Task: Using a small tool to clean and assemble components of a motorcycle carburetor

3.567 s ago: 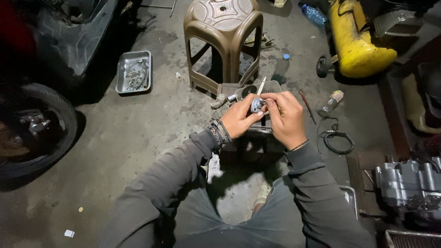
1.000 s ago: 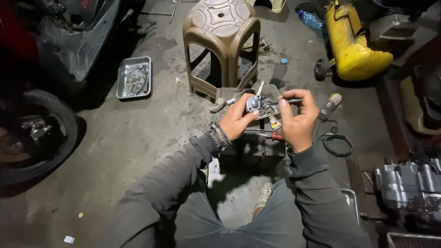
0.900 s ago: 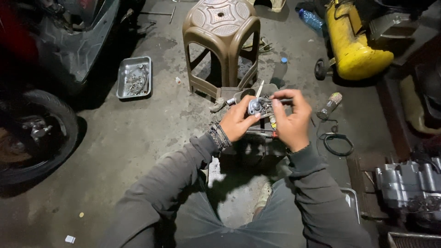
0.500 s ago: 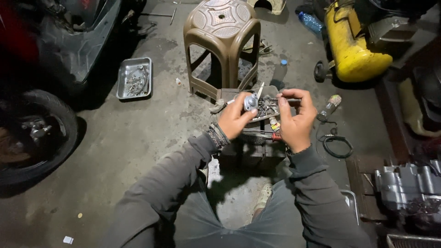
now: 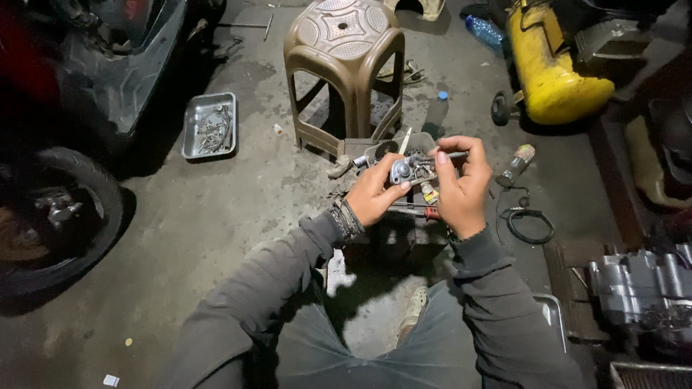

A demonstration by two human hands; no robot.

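Observation:
A small grey metal engine part [image 5: 404, 170], like a carburettor, sits between both hands in front of me. My left hand [image 5: 375, 196] grips it from the left and below. Thumb and fingers of my right hand [image 5: 461, 184] pinch a thin metal tool [image 5: 455, 155] whose tip points into the part. Under the hands a low box [image 5: 404, 144] holds tools, with a red-handled screwdriver [image 5: 422, 211] lying on it.
A brown plastic stool [image 5: 342, 54] stands just beyond the hands. A metal tray [image 5: 209, 126] of small parts lies on the floor at left, near a motorcycle wheel [image 5: 54, 216]. A yellow air compressor [image 5: 551, 68] is at upper right, an engine block [image 5: 645, 295] at lower right, a black cable coil [image 5: 530, 223] beside my right arm.
Since 3.6 s ago my right hand has shifted from cupping the part to holding a thin tool against it. In the last second the hands have barely moved.

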